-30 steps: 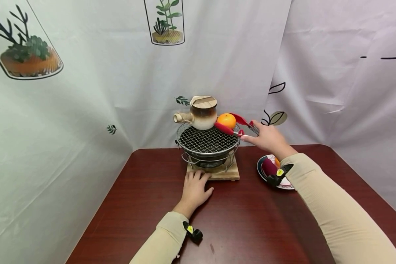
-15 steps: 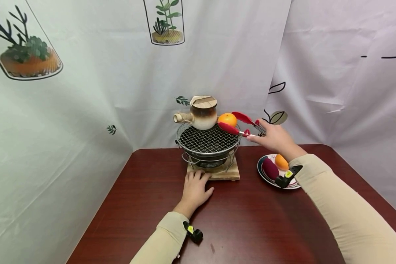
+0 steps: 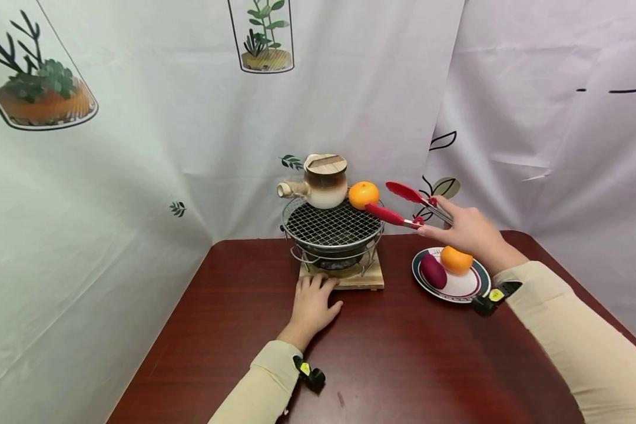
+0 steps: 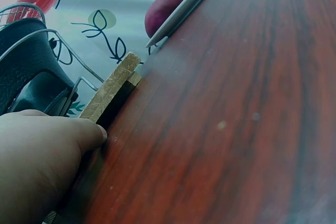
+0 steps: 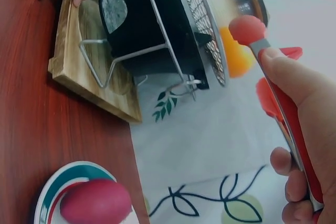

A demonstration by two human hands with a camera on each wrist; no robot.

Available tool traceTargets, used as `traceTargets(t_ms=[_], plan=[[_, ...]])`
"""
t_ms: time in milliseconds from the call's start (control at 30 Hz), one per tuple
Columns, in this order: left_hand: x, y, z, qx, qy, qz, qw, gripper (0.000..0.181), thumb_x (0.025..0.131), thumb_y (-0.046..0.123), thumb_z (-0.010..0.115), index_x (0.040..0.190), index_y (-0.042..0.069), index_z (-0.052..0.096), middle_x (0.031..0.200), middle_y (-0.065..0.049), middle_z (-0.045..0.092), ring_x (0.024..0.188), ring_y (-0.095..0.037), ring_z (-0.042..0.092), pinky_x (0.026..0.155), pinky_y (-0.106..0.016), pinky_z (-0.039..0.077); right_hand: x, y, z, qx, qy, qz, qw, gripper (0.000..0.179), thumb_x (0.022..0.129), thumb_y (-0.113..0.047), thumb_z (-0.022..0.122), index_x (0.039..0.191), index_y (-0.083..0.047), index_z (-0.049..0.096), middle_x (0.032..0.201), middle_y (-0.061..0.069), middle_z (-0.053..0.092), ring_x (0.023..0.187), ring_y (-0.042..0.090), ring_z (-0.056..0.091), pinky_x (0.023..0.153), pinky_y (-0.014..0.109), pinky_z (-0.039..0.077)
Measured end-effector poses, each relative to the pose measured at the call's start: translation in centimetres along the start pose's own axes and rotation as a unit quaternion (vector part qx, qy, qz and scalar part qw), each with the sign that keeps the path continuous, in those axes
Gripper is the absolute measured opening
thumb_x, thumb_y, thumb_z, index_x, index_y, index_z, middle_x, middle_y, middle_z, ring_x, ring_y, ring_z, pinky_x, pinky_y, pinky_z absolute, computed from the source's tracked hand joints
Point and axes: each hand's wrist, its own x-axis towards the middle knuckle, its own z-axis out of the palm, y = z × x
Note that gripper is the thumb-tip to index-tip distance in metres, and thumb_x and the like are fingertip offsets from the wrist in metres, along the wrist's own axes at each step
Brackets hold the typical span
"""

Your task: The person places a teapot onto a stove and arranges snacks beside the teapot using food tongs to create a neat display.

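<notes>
My right hand grips red-tipped metal tongs, thumb and fingers around the arms in the right wrist view. The tong tips are spread apart, to the right of a whole orange. That orange sits at the right edge of the round wire grill grate, beside a lidded pot with a side handle. My left hand rests with loosely spread fingers at the front edge of the wooden board under the grill. In the left wrist view the thumb lies close by the board's edge.
Right of the grill, a patterned plate holds an orange-coloured piece and a purple oval item. A dark red table bears everything, with white printed cloth hanging behind and at the sides.
The tongs have opened wider and drawn back right, off the orange, which stays on the grate. My right hand moved right, uncovering more of the plate. My left hand has not moved.
</notes>
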Motion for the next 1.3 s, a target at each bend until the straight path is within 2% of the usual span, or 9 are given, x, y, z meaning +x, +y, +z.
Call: traceTargets(t_ms=[233,433,533,700,767,867,967,1167,1300], plan=[[0.0,-0.1,0.0,-0.001,0.003,-0.002,1.0,0.045,0.084,0.044,0.077,0.125,0.025,0.067,0.126,-0.007,0.058,0.111,-0.032,0.05,0.101,-0.056,0.039,-2.3,1.7,-0.6,-0.025,0.002,0.004,0.9997,0.106,0.083,-0.079,0.057,0.161,-0.014,0.027,0.134,0.037,0.054,0.113,0.052,0.055,0.085,0.067,0.047],[-0.2,-0.2,0.0,-0.005,0.006,-0.002,1.0,0.045,0.084,0.043,0.077,0.124,0.025,0.067,0.126,-0.007,0.058,0.111,-0.032,0.05,0.101,-0.056,0.039,-3.9,3.6,-0.3,-0.041,0.005,0.004,0.9991,0.101,0.084,-0.075,0.059,0.157,-0.01,0.032,0.125,0.035,0.059,0.103,0.049,0.059,0.077,0.063,0.051],[-0.2,-0.2,0.0,-0.007,0.009,-0.001,0.9999,0.045,0.083,0.043,0.078,0.123,0.024,0.068,0.125,-0.007,0.058,0.111,-0.033,0.05,0.101,-0.056,0.038,-4.5,4.5,-0.3,-0.044,0.009,0.007,0.999,0.099,0.085,-0.073,0.061,0.156,-0.009,0.034,0.115,0.032,0.062,0.097,0.048,0.06,0.073,0.062,0.051],[-0.3,-0.1,0.0,-0.011,0.013,-0.001,0.9999,0.045,0.083,0.042,0.078,0.123,0.024,0.068,0.125,-0.007,0.058,0.111,-0.033,0.05,0.101,-0.056,0.038,-5.2,5.5,-0.4,-0.045,0.015,0.013,0.9988,0.097,0.085,-0.072,0.062,0.154,-0.009,0.035,0.093,0.02,0.066,0.09,0.046,0.06,0.069,0.061,0.05],[-0.2,-0.1,0.0,-0.011,0.012,-0.002,0.9999,0.045,0.083,0.042,0.078,0.123,0.024,0.068,0.125,-0.007,0.058,0.111,-0.033,0.05,0.101,-0.056,0.038,-5.4,5.9,-0.4,-0.045,0.016,0.015,0.9987,0.097,0.086,-0.071,0.062,0.155,-0.008,0.034,0.094,0.021,0.066,0.091,0.048,0.06,0.071,0.062,0.05],[-0.2,-0.2,0.1,-0.01,0.011,-0.001,0.9999,0.045,0.083,0.042,0.078,0.123,0.024,0.067,0.125,-0.007,0.058,0.111,-0.033,0.05,0.102,-0.056,0.038,-5.8,6.4,-0.3,-0.046,0.011,0.023,0.9986,0.099,0.087,-0.07,0.062,0.156,-0.005,0.032,0.111,0.033,0.063,0.099,0.054,0.057,0.077,0.067,0.048],[-0.1,-0.1,0.1,-0.007,0.009,-0.001,0.9999,0.045,0.083,0.042,0.078,0.123,0.025,0.067,0.125,-0.007,0.058,0.111,-0.032,0.05,0.102,-0.056,0.038,-6.1,7.0,-0.1,-0.05,0.012,0.025,0.9984,0.098,0.087,-0.069,0.062,0.155,-0.006,0.032,0.122,0.039,0.057,0.103,0.056,0.056,0.08,0.07,0.046],[-0.1,0.0,0.1,-0.005,0.01,0.001,0.9999,0.045,0.083,0.042,0.078,0.124,0.025,0.067,0.125,-0.006,0.058,0.111,-0.032,0.05,0.102,-0.055,0.038,-7.0,8.4,0.7,-0.055,0.008,0.036,0.9978,0.101,0.087,-0.07,0.061,0.155,-0.001,0.031,0.116,0.035,0.062,0.1,0.054,0.059,0.079,0.071,0.047],[0.0,0.0,0.1,-0.005,0.013,0.002,0.9999,0.045,0.083,0.042,0.078,0.123,0.025,0.068,0.125,-0.006,0.058,0.11,-0.032,0.05,0.101,-0.055,0.039,-7.6,9.2,1.2,-0.048,-0.007,0.055,0.9973,0.105,0.086,-0.072,0.06,0.156,-0.001,0.028,0.12,0.039,0.058,0.103,0.057,0.057,0.077,0.071,0.047]])
